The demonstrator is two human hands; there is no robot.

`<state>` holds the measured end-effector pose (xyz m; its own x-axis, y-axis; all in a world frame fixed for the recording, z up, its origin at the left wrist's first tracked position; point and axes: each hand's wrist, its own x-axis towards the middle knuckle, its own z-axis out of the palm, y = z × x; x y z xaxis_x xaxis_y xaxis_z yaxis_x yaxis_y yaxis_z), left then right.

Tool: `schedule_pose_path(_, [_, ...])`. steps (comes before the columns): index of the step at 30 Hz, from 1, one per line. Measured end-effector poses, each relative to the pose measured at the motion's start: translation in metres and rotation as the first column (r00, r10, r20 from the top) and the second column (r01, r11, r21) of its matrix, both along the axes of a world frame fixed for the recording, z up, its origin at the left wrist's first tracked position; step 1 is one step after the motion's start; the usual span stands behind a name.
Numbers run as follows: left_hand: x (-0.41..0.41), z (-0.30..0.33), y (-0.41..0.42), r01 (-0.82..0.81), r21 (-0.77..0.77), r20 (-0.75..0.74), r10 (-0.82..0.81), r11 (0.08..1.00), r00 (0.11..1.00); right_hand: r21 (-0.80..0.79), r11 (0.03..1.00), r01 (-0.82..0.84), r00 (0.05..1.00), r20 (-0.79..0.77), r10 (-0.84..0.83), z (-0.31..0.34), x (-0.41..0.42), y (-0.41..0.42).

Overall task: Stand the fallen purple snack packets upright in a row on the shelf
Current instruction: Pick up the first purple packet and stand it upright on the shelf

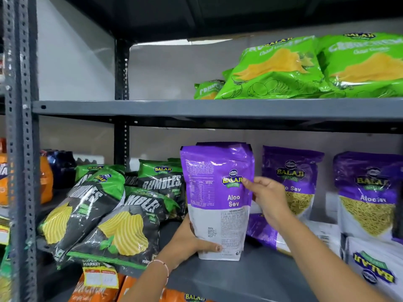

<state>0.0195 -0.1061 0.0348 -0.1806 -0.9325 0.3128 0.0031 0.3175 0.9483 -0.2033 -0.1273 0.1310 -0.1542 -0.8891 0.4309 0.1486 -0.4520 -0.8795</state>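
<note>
A purple Aloo Sev packet [216, 192] stands upright on the grey middle shelf [250, 277], its back face towards me. My left hand [192, 240] grips its lower left corner. My right hand [265, 197] pinches its right edge about halfway up. Two more purple packets stand upright behind: one [292, 171] just right of my right hand, another [368, 192] at the far right. A purple packet [265, 232] lies flat under my right forearm. Another [375, 271] lies flat at the front right, its logo upside down.
Black-and-green chip bags [91, 214] lean in a heap on the left of the same shelf. Green snack bags [283, 68] lie on the shelf above. Orange packets [98, 288] fill the shelf below. A perforated steel upright [21, 149] stands at the left.
</note>
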Motion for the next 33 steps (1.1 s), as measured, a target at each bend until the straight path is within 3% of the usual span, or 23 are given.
schedule_pose_path(4, [0.001, -0.003, -0.003, 0.004, 0.019, 0.012, -0.004, 1.000, 1.000, -0.044, 0.999, -0.010, 0.996, 0.087, 0.014, 0.010, -0.001, 0.003])
schedule_pose_path(8, [0.001, -0.003, -0.002, 0.020, 0.022, 0.029, -0.021, 1.000, 0.999, -0.019, 1.000, -0.013, 0.963, 0.268, 0.018, -0.001, -0.002, 0.001])
schedule_pose_path(11, [0.002, -0.001, -0.001, 0.044, 0.010, 0.000, -0.044, 0.999, 0.999, 0.056, 0.998, -0.039, 0.993, 0.115, 0.033, -0.032, 0.003, 0.000])
schedule_pose_path(14, [0.002, 0.005, -0.004, 0.031, 0.011, -0.257, -0.027, 0.999, 0.966, 0.097, 0.991, -0.090, 0.996, 0.003, 0.090, -0.078, 0.016, 0.008])
schedule_pose_path(18, [0.005, 0.032, -0.017, -0.182, 0.039, -0.477, 0.178, 0.983, 0.860, 0.057, 0.995, -0.079, 0.996, -0.040, 0.081, -0.091, 0.018, 0.018])
schedule_pose_path(24, [-0.004, 0.059, -0.018, -0.429, -0.053, -0.492, 0.350, 0.902, 0.797, 0.055, 0.966, -0.251, 0.950, -0.180, 0.257, -0.098, 0.022, 0.022])
schedule_pose_path(28, [-0.018, 0.010, 0.005, -0.582, -0.101, -0.287, 0.537, 0.807, 0.794, 0.069, 0.972, -0.224, 0.959, -0.161, 0.232, -0.097, 0.023, 0.024])
schedule_pose_path(30, [-0.018, -0.008, 0.012, -0.584, -0.108, -0.195, 0.559, 0.804, 0.806, 0.075, 0.977, -0.200, 0.968, -0.138, 0.209, -0.097, 0.023, 0.025])
schedule_pose_path(33, [-0.014, -0.012, 0.012, -0.499, -0.025, -0.194, 0.485, 0.866, 0.853, 0.129, 0.973, -0.191, 0.979, -0.050, 0.199, -0.096, 0.022, 0.021])
